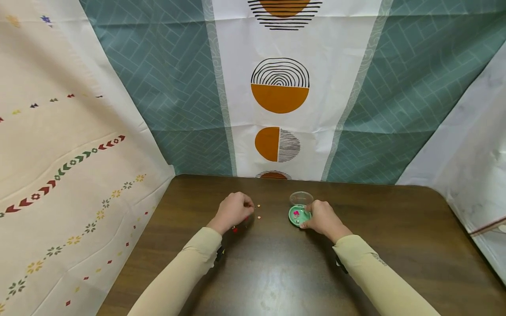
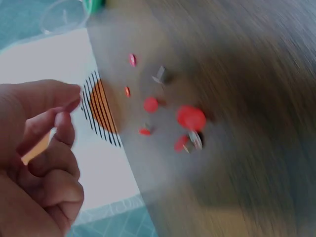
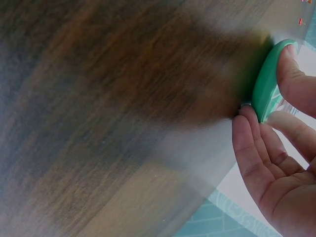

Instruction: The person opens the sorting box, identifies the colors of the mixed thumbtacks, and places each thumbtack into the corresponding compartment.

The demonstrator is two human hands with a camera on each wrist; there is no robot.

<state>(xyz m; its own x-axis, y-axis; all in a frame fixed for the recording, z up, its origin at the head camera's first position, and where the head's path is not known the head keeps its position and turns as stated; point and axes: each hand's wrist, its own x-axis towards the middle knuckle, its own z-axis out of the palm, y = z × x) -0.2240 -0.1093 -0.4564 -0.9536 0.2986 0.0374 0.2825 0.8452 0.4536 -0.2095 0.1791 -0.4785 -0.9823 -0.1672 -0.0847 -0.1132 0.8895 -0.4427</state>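
Observation:
A small round green case [image 1: 294, 221] lies on the table with its clear lid [image 1: 301, 198] tipped back. Pink and pale bits [image 1: 296, 213] show inside it. My right hand [image 1: 325, 218] grips the case's rim between thumb and fingers, and the right wrist view shows the green wall [image 3: 266, 81] from the side. My left hand [image 1: 234, 210] hovers to the left with thumb and forefinger tips together and the other fingers curled; nothing shows between the tips. Near it in the left wrist view lie small red discs [image 2: 191, 117] and a silvery piece [image 2: 160, 75], too blurred to name.
Two tiny orange-pink pieces [image 1: 258, 217] lie between the hands. The brown wooden table [image 1: 269, 272] reaches back to a patterned cloth [image 1: 276, 145]. Cream cloth [image 1: 79, 184] hangs along the left side, white cloth [image 1: 466, 166] along the right.

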